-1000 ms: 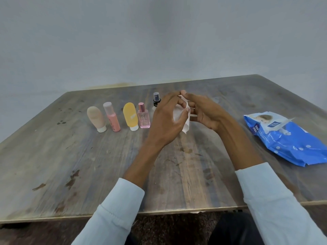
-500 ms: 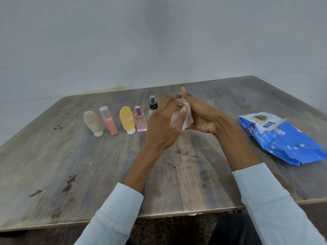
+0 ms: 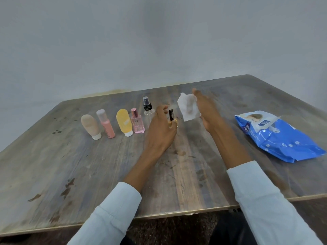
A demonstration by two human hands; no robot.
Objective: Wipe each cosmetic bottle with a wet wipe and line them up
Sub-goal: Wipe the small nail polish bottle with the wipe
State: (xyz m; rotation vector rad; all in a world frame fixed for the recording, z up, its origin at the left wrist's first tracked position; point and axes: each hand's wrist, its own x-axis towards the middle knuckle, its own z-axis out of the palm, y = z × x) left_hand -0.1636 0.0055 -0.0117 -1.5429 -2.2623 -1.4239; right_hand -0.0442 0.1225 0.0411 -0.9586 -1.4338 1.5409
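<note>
Several cosmetic bottles stand in a row on the wooden table (image 3: 88,165): a beige tube (image 3: 90,126), a pink pump bottle (image 3: 106,125), a yellow tube (image 3: 124,122), a pink perfume bottle (image 3: 137,123) and a clear spray bottle (image 3: 148,109) with a black top. My left hand (image 3: 161,128) grips a small bottle with a black cap (image 3: 171,115) just right of the spray bottle, low over the table. My right hand (image 3: 206,110) holds a white wet wipe (image 3: 187,107), lifted to the right of that small bottle.
A blue wet wipe pack (image 3: 277,135) lies at the right side of the table. The table's near edge (image 3: 177,215) runs just above my sleeves. A plain grey wall stands behind the table.
My hands were together around the wipe and the small bottle. They have come apart: the left hand moved down to the row with the bottle, the right drew away with the wipe.
</note>
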